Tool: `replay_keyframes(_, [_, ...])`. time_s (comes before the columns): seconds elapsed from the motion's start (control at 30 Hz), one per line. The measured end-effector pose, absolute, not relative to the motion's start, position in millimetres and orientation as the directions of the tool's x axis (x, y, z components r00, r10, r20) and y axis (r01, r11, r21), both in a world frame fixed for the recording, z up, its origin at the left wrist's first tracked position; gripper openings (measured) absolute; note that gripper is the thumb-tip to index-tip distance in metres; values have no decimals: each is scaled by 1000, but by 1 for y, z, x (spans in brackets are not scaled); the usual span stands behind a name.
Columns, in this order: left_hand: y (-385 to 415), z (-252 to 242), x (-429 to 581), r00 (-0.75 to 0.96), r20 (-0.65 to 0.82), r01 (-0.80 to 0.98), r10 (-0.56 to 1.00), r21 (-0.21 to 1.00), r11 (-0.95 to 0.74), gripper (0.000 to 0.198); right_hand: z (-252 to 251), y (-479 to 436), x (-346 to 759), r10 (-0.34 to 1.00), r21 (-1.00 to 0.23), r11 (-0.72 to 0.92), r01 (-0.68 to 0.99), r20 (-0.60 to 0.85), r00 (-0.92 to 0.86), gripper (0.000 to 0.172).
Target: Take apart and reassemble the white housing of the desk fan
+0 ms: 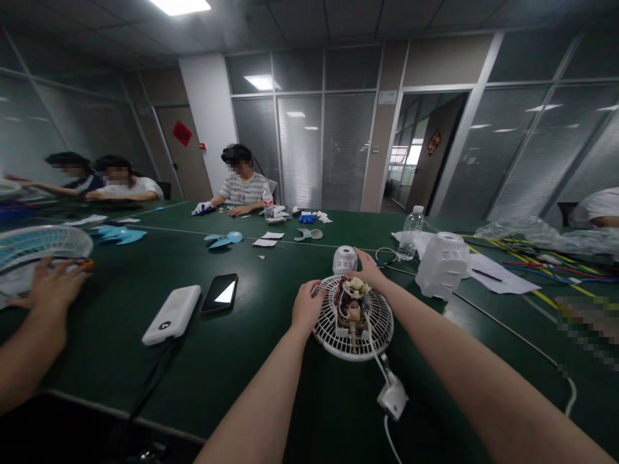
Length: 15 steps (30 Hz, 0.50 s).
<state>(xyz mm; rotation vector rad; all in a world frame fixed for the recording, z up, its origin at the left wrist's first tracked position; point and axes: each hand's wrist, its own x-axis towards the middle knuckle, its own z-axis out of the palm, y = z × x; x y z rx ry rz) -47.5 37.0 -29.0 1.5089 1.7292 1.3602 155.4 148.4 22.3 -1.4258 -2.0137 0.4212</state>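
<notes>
White plastic is filling my view: my left hand (305, 306) is gripping the grille (338, 345) by its left rim, fingers closed on it, probably to keep it lying flat on the green table (271, 386) with the motor (352, 301) facing up. My right hand (368, 267) is resting at the far rim, seemingly bracing the opposite side; whether it is clenching, I cannot tell. The switch box (393, 397) is trailing toward me. A phone (220, 293) is lying well left. A co-worker's hand (55, 283) is touching another grille (43, 245).
</notes>
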Motion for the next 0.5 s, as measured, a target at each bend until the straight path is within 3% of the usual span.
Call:
replay_keyframes(0.07, [37,-28,-47,-290,249,464,924,881,-92,27,17,163,146,932,-598,355,718,289,-220,87])
replay_keyframes(0.23, [38,-27,-47,-298,240,449,924,890,-86,26,10,175,139,930,-633,360,685,296,-216,76])
replay_keyframes(0.5, [39,-29,-48,-281,241,433,929,896,-101,28,23,141,159,870,-716,400,572,493,10,75])
